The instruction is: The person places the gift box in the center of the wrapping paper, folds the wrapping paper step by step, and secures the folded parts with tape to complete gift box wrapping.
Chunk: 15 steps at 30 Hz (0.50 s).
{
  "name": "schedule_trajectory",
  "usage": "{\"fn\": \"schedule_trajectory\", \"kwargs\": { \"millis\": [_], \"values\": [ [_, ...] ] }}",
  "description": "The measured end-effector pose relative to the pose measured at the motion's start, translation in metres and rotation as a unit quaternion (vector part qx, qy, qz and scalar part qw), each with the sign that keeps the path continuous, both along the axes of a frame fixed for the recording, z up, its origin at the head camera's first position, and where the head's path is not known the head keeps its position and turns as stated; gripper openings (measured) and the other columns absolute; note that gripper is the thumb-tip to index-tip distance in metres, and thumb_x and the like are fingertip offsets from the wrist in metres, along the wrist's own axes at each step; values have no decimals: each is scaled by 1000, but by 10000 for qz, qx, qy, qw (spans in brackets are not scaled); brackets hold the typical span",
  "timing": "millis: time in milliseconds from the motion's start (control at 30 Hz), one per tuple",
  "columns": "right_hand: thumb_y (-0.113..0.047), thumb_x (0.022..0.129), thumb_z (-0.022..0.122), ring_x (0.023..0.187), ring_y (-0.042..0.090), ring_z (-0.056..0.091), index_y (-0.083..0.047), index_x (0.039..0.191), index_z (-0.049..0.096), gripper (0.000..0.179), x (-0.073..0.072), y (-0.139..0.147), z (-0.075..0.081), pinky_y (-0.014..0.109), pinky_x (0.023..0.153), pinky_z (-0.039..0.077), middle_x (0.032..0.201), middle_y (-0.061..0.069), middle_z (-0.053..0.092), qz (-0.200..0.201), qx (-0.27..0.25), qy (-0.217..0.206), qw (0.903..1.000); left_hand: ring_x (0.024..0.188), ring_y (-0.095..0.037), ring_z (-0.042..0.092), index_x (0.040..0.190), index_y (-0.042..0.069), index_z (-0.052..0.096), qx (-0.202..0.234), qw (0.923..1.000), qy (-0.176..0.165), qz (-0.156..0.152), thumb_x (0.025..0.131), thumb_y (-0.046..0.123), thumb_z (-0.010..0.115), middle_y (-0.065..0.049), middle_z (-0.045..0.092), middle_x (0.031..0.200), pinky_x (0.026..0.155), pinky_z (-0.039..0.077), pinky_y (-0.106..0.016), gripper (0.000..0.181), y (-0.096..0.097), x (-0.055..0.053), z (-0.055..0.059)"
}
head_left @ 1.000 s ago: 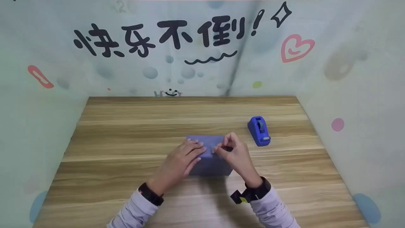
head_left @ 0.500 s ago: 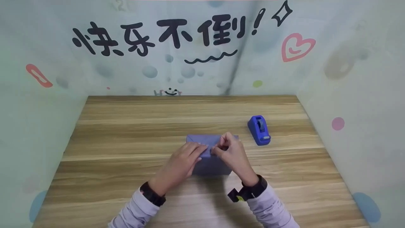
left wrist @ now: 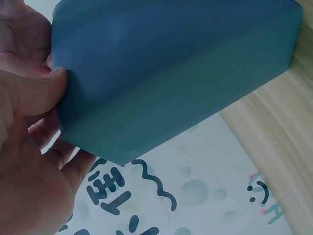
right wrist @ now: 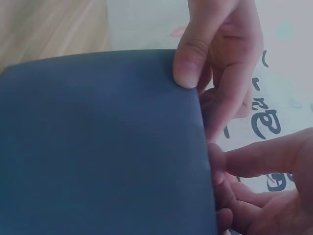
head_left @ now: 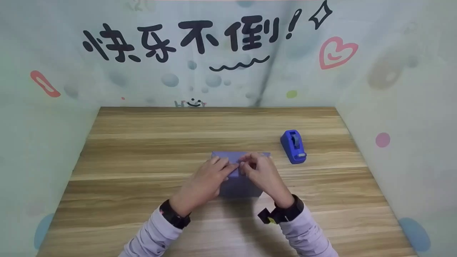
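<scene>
A box wrapped in blue-purple paper (head_left: 239, 187) rests on the table in front of me, its top showing diagonal folds. My left hand (head_left: 203, 182) holds its upper near edge. The left thumb (left wrist: 46, 90) lies on the side face, while the other fingers reach over the top. Across from it, my right hand (head_left: 264, 175) has thumb and index finger pinched together just above the top, seemingly on a small clear piece of tape that the fingers hide. In the right wrist view the fingertips of both hands nearly meet along the box's edge.
A blue tape dispenser (head_left: 293, 147) with a roll in it stands right of and behind the box. The wood-grain table (head_left: 142, 142) meets a printed cloth backdrop (head_left: 221, 85) at the back and both sides.
My left hand has slid slightly right along the top, its index finger now reaching the right hand's fingertips. The right fingers have drawn lower and closer in. Box and dispenser stay put.
</scene>
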State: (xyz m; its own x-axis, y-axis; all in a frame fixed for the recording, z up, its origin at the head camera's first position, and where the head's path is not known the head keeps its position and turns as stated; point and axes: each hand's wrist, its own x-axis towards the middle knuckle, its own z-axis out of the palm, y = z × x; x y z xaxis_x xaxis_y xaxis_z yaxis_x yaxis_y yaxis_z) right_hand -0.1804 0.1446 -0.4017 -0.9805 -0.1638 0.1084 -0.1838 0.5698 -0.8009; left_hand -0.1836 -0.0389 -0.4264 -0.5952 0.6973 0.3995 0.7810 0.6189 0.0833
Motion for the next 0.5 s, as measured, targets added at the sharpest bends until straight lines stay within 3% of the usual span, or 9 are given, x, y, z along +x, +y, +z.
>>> {"fn": "schedule_trajectory", "kwargs": {
  "millis": [133, 300, 400, 500],
  "values": [
    [-1, 87, 54, 64, 10, 59, 0, 95, 66, 15, -1, 1, 5, 24, 61, 47, 71, 5, 66, 136, 406, 14, 9991, 84, -19, 44, 118, 7, 60, 25, 10000, -11, 26, 82, 4, 63, -4, 50, 93, 74, 43, -30, 37, 2, 0, 0],
    [-3, 88, 53, 57, 8, 52, 0, 94, 66, 14, -1, 6, 8, 21, 52, 42, 66, 3, 61, 328, 701, -43, 9970, 85, -19, 44, 118, 6, 60, -19, 10000, -74, 7, 84, 4, 61, -5, 50, 94, 75, 42, -30, 35, 4, -1, -1],
    [-5, 88, 56, 60, 8, 49, -3, 94, 67, 13, 2, 11, 7, 23, 62, 41, 66, 0, 59, 457, 923, 334, 9941, 86, -20, 44, 119, 6, 59, -17, 9998, -176, -17, 86, 4, 59, -5, 50, 94, 76, 42, -29, 34, 2, -2, -1],
    [-13, 86, 64, 70, 12, 49, -8, 99, 68, 15, 5, 16, 4, 32, 75, 37, 73, -1, 60, 646, 1440, 928, 9831, 86, -20, 45, 120, 7, 59, -43, 9999, -142, -34, 86, 5, 59, -5, 51, 96, 77, 43, -30, 33, 1, -2, -1]
  ]
}}
